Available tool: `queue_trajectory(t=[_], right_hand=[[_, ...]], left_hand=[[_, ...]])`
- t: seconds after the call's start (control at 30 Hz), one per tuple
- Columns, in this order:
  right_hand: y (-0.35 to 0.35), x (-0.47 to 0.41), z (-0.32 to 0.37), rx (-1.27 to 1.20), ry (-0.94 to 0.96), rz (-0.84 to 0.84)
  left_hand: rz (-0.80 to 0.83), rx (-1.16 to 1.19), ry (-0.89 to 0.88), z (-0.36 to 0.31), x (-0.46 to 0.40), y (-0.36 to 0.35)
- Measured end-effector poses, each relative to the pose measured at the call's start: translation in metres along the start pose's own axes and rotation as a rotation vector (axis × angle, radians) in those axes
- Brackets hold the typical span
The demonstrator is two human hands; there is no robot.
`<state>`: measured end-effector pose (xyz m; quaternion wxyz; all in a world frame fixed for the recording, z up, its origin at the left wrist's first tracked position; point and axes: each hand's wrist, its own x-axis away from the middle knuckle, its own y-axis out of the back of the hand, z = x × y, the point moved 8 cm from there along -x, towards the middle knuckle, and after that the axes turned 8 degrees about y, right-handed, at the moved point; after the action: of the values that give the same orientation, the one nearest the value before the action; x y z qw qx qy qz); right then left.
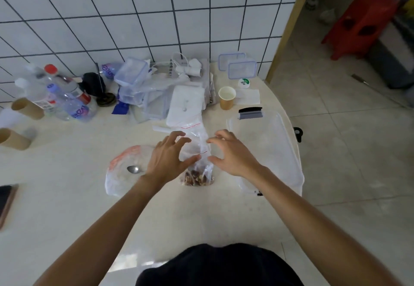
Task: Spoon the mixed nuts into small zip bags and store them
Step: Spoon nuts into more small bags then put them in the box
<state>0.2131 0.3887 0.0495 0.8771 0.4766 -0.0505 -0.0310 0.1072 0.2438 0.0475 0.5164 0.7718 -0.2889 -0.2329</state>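
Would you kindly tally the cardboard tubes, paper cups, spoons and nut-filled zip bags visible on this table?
Cardboard tubes: 2, one farther back, one nearer the left edge
Paper cup: 1
Spoon: 1
Nut-filled zip bag: 1
Total: 5

The small zip bag (197, 151) is thin clear plastic, crinkled and glossy, as is the larger bag (125, 173) under the shiny metal spoon (134, 169). The desk (67, 196) looks like smooth, pale, faintly glossy stone. The cup (226, 97) is matt paper, the storage box (268, 146) clear smooth plastic.
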Motion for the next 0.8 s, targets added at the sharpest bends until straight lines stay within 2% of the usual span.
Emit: queue_trajectory(t=[0.17, 0.3, 0.4, 0.47, 0.6, 0.7, 0.8], right_hand=[[-0.033, -0.021, 0.009, 0.183, -0.099, 0.134], [-0.037, -0.022, 0.021, 0.179, -0.070, 0.130], [-0.051, -0.021, 0.033, 0.280, -0.033, 0.270], [-0.058, -0.021, 0.037, 0.333, -0.057, 0.307], [-0.042, -0.021, 0.039, 0.372, -0.144, 0.189], [-0.023, -0.009, 0.033, 0.307, -0.178, 0.113], [-0.013, 0.009, 0.025, 0.207, -0.210, 0.078]], left_hand=[[0.230, -0.241, -0.071, 0.030, -0.014, -0.014], [0.350, -0.213, -0.117, 0.045, -0.017, -0.021], [0.356, -0.250, -0.168, 0.049, -0.014, -0.027], [0.352, -0.292, -0.179, 0.051, -0.014, -0.032], [0.358, -0.234, -0.132, 0.059, -0.016, -0.033], [0.278, -0.147, -0.128, 0.063, -0.012, -0.017], [0.229, 0.138, -0.166, 0.056, 0.001, 0.001]])
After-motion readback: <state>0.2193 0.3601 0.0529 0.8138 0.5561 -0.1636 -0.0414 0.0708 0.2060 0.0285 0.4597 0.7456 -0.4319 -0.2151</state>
